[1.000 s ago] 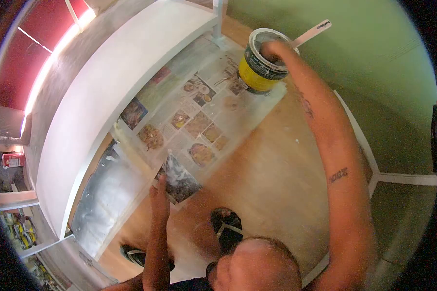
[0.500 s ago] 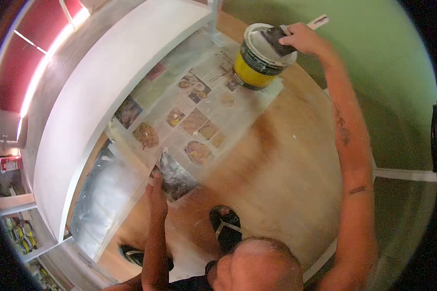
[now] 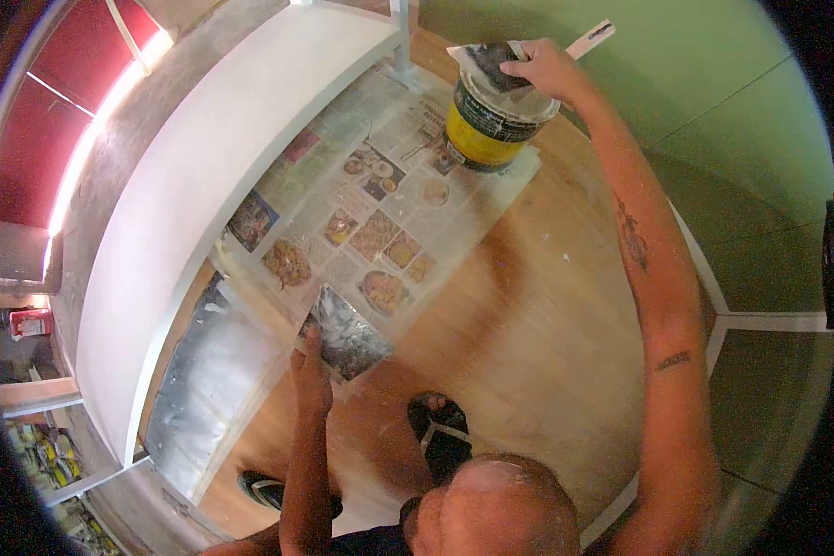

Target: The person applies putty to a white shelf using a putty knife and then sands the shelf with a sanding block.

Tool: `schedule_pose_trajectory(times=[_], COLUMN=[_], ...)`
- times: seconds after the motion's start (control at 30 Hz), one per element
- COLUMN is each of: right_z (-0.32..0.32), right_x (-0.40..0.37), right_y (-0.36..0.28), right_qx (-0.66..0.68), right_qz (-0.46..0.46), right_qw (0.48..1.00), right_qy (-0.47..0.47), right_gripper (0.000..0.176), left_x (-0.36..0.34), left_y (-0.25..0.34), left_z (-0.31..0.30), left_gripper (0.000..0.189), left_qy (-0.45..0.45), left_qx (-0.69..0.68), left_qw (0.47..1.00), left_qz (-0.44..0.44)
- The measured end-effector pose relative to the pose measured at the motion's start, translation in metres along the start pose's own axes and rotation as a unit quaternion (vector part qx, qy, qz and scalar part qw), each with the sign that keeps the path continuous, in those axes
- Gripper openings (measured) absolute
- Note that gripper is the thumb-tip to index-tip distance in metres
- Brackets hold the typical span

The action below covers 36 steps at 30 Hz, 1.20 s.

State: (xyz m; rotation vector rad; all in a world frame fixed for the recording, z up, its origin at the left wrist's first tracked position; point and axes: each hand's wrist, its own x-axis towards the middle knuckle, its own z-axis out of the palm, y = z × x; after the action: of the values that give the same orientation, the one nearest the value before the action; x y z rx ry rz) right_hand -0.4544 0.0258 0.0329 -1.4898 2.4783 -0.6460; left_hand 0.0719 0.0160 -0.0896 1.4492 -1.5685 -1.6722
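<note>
My right hand point(image 3: 549, 72) grips a wide putty knife at the top right, its dark blade point(image 3: 494, 63) carrying pale paste along the edge. A white handle point(image 3: 591, 39) sticks out behind that hand. The blade lies over the rim of a bucket point(image 3: 491, 139) with a yellow and black label, which stands on newspaper. Lower down, my left hand point(image 3: 311, 371) is closed on the edge of a square, shiny dark plate point(image 3: 347, 338) smeared with white paste. Its fingers are partly hidden by the plate.
Spread newspaper point(image 3: 371, 199) covers the floor beside a curved white panel point(image 3: 204, 157). A silvery sheet point(image 3: 204, 389) lies left of my left hand. Sandalled feet point(image 3: 440, 435) stand on the wooden floor point(image 3: 528, 343). A green wall point(image 3: 713, 83) rises at the right; shelves point(image 3: 42, 398) hold things at the left.
My right hand and its putty knife have moved left across the bucket top, so the blade now reaches over the far-left rim. The plate in my left hand has shifted slightly right in view.
</note>
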Motion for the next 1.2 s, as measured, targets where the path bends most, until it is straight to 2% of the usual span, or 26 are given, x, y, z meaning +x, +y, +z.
schedule_pose_trajectory(times=[0.07,0.1,0.13,0.17,0.2,0.27,0.3,0.33,0.37,0.4,0.47,0.53,0.6,0.63,0.67,0.7,0.73,0.8,0.9,0.93,1.03,1.07,1.13,1.2], right_z=[0.001,0.002,0.002,0.002,-0.001,-0.002,-0.001,-0.001,-0.003,-0.005,-0.004,-0.017,-0.017,-0.012,-0.008,0.008,0.024,0.036,0.054,0.059,0.062,0.064,0.065,0.052], right_x=[0.003,0.004,0.005,0.004,0.000,-0.003,-0.005,-0.006,-0.010,-0.018,-0.039,-0.079,-0.113,-0.132,-0.148,-0.157,-0.165,-0.183,-0.189,-0.187,-0.186,-0.183,-0.175,-0.165], right_y=[-0.006,-0.008,-0.013,-0.017,-0.025,-0.027,-0.024,-0.022,-0.018,-0.017,-0.038,-0.081,-0.116,-0.131,-0.139,-0.139,-0.138,-0.145,-0.159,-0.155,-0.152,-0.151,-0.142,-0.140], right_qx=[0.012,0.082,0.152,0.152,0.190,0.228,0.269,0.310,0.311,0.314,0.320,0.163,0.178,0.121,0.064,0.205,0.338,0.312,0.249,0.220,0.161,0.161,0.127,0.081], right_qz=[-0.018,-0.026,-0.035,-0.034,-0.015,0.002,0.018,0.032,0.028,0.032,0.030,-0.031,0.000,-0.046,-0.091,-0.204,-0.308,-0.380,-0.384,-0.387,-0.358,-0.361,-0.360,-0.374], right_qw=[1.000,0.996,0.987,0.987,0.981,0.973,0.962,0.947,0.947,0.943,0.939,0.964,0.966,0.973,0.976,0.941,0.874,0.862,0.879,0.888,0.916,0.915,0.921,0.922], right_qy=[0.008,0.016,0.024,0.024,0.025,0.026,0.050,0.072,0.072,0.100,0.122,0.209,0.189,0.189,0.188,0.178,0.162,0.121,0.131,0.119,0.079,0.078,0.080,0.064], right_gripper=[0.028,0.028,0.028,0.028,0.028,0.028,0.028,0.028,0.028,0.029,0.030,0.032,0.027,0.022,0.018,0.020,0.023,0.024,0.027,0.032,0.036,0.036,0.038,0.039], left_x=[0.000,0.001,0.003,0.005,0.007,0.012,0.015,0.018,0.022,0.025,0.027,0.032,0.033,0.032,0.030,0.029,0.031,0.034,0.029,0.020,0.008,0.009,0.012,0.010], left_y=[-0.002,-0.001,0.002,0.004,0.002,-0.006,-0.009,-0.010,-0.010,0.002,0.043,0.074,0.104,0.118,0.132,0.139,0.139,0.136,0.138,0.146,0.150,0.144,0.132,0.127], left_z=[0.005,0.006,0.008,0.009,0.012,0.021,0.025,0.029,0.032,0.038,0.056,0.074,0.094,0.097,0.102,0.106,0.111,0.115,0.106,0.101,0.088,0.083,0.078,0.071], left_gripper=[0.044,0.044,0.044,0.045,0.045,0.047,0.047,0.048,0.049,0.049,0.048,0.046,0.043,0.043,0.040,0.038,0.038,0.039,0.032,0.032,0.034,0.034,0.036,0.037], left_qy=[0.018,0.017,0.004,-0.008,-0.008,-0.021,-0.020,-0.033,-0.045,-0.040,-0.177,-0.194,-0.190,-0.181,-0.206,-0.233,-0.228,-0.266,-0.249,-0.242,-0.248,-0.247,-0.215,-0.208], left_qx=[-0.017,-0.017,-0.040,-0.063,-0.062,-0.126,-0.127,-0.208,-0.287,-0.289,-0.421,-0.435,-0.484,-0.487,-0.533,-0.575,-0.578,-0.623,-0.603,-0.591,-0.589,-0.590,-0.545,-0.540], left_qw=[1.000,1.000,0.998,0.995,0.995,0.992,0.992,0.975,0.949,0.948,0.882,0.872,0.850,0.851,0.813,0.770,0.770,0.721,0.741,0.758,0.761,0.761,0.805,0.809], left_qz=[-0.010,-0.011,-0.047,-0.082,-0.081,-0.008,-0.007,-0.068,-0.126,-0.124,-0.114,-0.111,-0.082,-0.078,-0.113,-0.148,-0.145,-0.147,-0.159,-0.135,-0.110,-0.108,-0.094,-0.103])
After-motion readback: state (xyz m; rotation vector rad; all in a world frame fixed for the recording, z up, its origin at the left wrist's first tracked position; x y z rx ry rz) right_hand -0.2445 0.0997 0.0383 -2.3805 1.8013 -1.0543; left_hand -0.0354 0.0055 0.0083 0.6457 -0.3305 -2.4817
